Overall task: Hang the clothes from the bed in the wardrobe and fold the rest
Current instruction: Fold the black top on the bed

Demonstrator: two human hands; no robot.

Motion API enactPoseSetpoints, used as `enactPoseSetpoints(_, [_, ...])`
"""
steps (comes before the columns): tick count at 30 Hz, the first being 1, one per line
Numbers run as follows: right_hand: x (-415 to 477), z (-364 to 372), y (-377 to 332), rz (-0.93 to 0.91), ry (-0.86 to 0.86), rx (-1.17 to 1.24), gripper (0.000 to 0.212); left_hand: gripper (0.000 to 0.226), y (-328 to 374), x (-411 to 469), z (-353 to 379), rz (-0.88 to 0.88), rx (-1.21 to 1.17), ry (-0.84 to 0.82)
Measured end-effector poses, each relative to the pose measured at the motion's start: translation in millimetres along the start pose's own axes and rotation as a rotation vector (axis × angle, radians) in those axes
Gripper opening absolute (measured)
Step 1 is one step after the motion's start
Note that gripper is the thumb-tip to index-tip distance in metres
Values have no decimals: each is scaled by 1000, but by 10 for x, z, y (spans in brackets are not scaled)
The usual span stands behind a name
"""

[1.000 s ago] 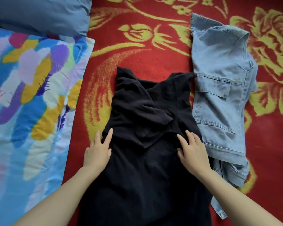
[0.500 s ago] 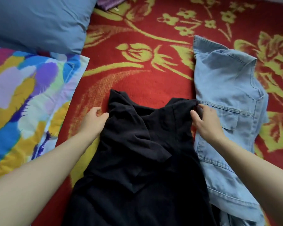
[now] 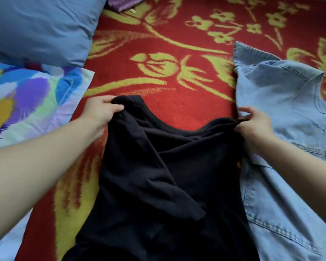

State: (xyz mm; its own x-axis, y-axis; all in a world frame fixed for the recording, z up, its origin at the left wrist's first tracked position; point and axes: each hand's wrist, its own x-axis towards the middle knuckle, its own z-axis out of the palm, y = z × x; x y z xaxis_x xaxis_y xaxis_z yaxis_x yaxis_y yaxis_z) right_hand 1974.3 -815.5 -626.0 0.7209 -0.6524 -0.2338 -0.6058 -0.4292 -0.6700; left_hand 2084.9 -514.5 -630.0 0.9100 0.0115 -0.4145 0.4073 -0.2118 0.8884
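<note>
The black top point(image 3: 158, 176) lies front-up in the middle of the red blanket point(image 3: 186, 102), its lower part running out of view at the bottom edge. It is soft, matte, thin cloth, heavily creased. The neckline dips in a wide curve between the two shoulder corners. One sleeve is folded inward and lies slantwise across the chest, ending in a blunt cuff low on the right.

The left grip point(image 3: 100, 110) is clenched on the left shoulder corner, with its fingers curled round the bunched cloth and the thumb on top. The right grip point(image 3: 252, 123) pinches the right shoulder corner between thumb and fingers, one finger standing a little raised. Both corners are pulled up and outward, so the top edge is stretched between them.

Just beside the top on the right lies a pale denim shirt point(image 3: 282, 113), stiff and stitched, with its collar spread. The top's right edge touches it, and the right grip rests over its near side.

The blanket is coarse and woolly, with yellow-green flowers and stems. On the left lie a plain blue pillow point(image 3: 36, 29) and, nearer, a smooth patterned pillow point(image 3: 26, 97) in blue, purple and yellow. A purple cloth point(image 3: 124, 2) shows at the top edge.
</note>
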Motion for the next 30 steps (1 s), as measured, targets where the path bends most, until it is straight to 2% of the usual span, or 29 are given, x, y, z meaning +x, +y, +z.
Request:
enactPoseSetpoints(2, [123, -224, -211, -19, 109, 201, 54, 27, 292, 27, -134, 129, -8, -51])
enactPoseSetpoints(5, [300, -494, -545, -81, 190, 333, 46, 29, 744, 159, -188, 217, -70, -73])
enactPoseSetpoints(7, [333, -510, -637, -76, 131, 293, 44, 33, 883, 230, -144, 208, -14, -90])
enactPoseSetpoints(11, [308, -359, -341, 12, 19, -2, 32, 44, 647, 249, -134, 182, 262, -118])
enactPoseSetpoints(13, [251, -342, -212, 28, 29, 2, 26, 56, 527, 240, -178, 199, 251, -126])
enactPoseSetpoints(16, [146, -448, -173, 57, 61, 131, 31, 69, 488, 162, -308, 192, 186, -167])
enactPoseSetpoints(19, [-87, -615, -125, 25, -57, 305, 36, 66, 460, -41, -446, 233, 183, -256])
enactPoseSetpoints(24, [-702, -817, 34, -79, -263, 358, 63, 60, 355, -527, -752, 310, 223, -331])
enactPoseSetpoints(26, [-914, -856, 146, -117, -313, 371, 64, 56, 232, -736, -868, 332, 240, -310])
enactPoseSetpoints(29, [-1226, -869, 362, -165, -328, 319, 61, 39, 6, -1094, -967, 316, 318, -302])
enactPoseSetpoints(30, [-1345, -863, 439, -184, -338, 283, 62, 41, -86, -1210, -990, 304, 355, -291])
